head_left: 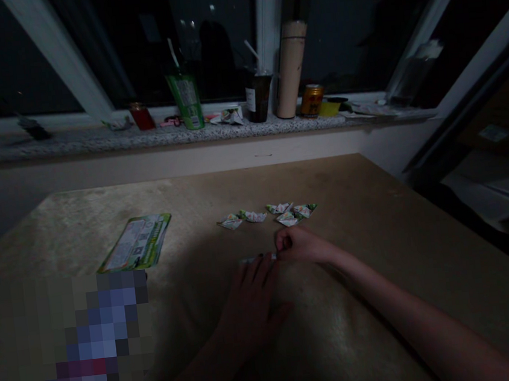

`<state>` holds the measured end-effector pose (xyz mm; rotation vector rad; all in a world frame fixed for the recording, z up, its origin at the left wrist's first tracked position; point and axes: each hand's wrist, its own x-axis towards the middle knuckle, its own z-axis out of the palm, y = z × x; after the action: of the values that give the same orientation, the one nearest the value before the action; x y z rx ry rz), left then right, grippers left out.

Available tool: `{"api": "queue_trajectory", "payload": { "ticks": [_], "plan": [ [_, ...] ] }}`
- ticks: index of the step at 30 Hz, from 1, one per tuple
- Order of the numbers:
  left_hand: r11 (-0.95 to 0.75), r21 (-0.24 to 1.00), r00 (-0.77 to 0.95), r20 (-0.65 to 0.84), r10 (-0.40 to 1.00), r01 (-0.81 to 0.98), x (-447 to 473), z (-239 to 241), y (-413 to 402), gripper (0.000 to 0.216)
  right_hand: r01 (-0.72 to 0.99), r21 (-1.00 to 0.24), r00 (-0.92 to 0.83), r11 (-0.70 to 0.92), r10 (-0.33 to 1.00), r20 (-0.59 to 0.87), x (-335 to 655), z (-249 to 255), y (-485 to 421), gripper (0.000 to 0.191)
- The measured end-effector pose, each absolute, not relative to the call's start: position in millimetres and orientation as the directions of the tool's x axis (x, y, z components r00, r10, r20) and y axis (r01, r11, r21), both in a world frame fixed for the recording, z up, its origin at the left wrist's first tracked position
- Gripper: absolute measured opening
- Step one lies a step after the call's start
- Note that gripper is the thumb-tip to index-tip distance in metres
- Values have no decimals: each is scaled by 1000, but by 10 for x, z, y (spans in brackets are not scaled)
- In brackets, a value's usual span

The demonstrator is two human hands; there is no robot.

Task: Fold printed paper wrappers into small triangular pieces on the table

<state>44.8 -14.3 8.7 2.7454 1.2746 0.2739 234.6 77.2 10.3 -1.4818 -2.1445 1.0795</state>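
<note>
My left hand (250, 303) lies flat on the table, fingers stretched over a small piece of paper (249, 259) whose pale edge peeks out past the fingertips. Touching it, my right hand (297, 245) is curled in a pinch at the paper's right end. Just beyond my hands, several small folded paper shapes (270, 215) with green and white print lie in a loose row. A green printed leaflet (136, 243) lies flat to the left.
The tan tabletop (379, 250) stands under a stone windowsill (95, 143) holding a green drink pouch (187, 100), a dark cup (258, 98), a tall tan flask (291, 68), two cans and scraps. A blurred-out patch covers the lower left. Dark floor clutter is on the right.
</note>
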Motion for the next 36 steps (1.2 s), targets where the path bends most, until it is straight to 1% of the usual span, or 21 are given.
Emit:
{"api": "queue_trajectory", "payload": {
  "ticks": [7, 10, 13, 15, 17, 20, 23, 24, 26, 28, 30, 36],
  "plan": [
    [-614, 104, 593, 175, 786, 782, 428, 63, -141, 54, 654, -718, -405, 239, 912, -65, 2331, 56, 746, 5],
    [-617, 122, 596, 172, 784, 777, 410, 91, -124, 53, 637, -715, -422, 288, 907, -10, 2304, 48, 725, 8],
    [-614, 150, 591, 169, 788, 775, 373, 120, -94, 47, 607, -709, -462, 359, 885, 53, 2259, 66, 683, 18],
    [-614, 169, 590, 175, 788, 771, 342, 122, -73, 45, 572, -703, -510, 422, 855, 99, 2224, 81, 648, 23],
    [-614, 186, 584, 195, 788, 767, 311, 114, -56, 46, 529, -674, -569, 516, 805, 171, 2191, 90, 612, 23],
    [-596, 235, 558, 210, 803, 768, 271, 111, -34, 45, 520, -594, -607, 614, 755, 249, 2152, 100, 565, 16],
    [-551, 321, 526, 168, 834, 770, 218, 153, 14, 41, 548, -543, -612, 636, 748, 258, 2127, 121, 524, 8],
    [-534, 352, 519, 146, 842, 769, 193, 174, 40, 40, 561, -524, -613, 641, 747, 257, 2121, 128, 512, 10],
    [-513, 410, 513, 119, 850, 754, 128, 219, 105, 33, 596, -478, -609, 645, 751, 253, 2112, 139, 490, 18],
    [-526, 471, 557, 87, 826, 708, 50, 258, 178, 26, 625, -440, -604, 645, 757, 251, 2109, 141, 476, 25],
    [-512, 509, 559, 72, 826, 692, -30, 285, 245, 23, 633, -429, -603, 644, 758, 249, 2112, 138, 471, 25],
    [-466, 594, 555, 40, 831, 655, -174, 288, 354, 19, 580, -468, -634, 667, 730, 255, 2161, 155, 505, 19]
  ]
}}
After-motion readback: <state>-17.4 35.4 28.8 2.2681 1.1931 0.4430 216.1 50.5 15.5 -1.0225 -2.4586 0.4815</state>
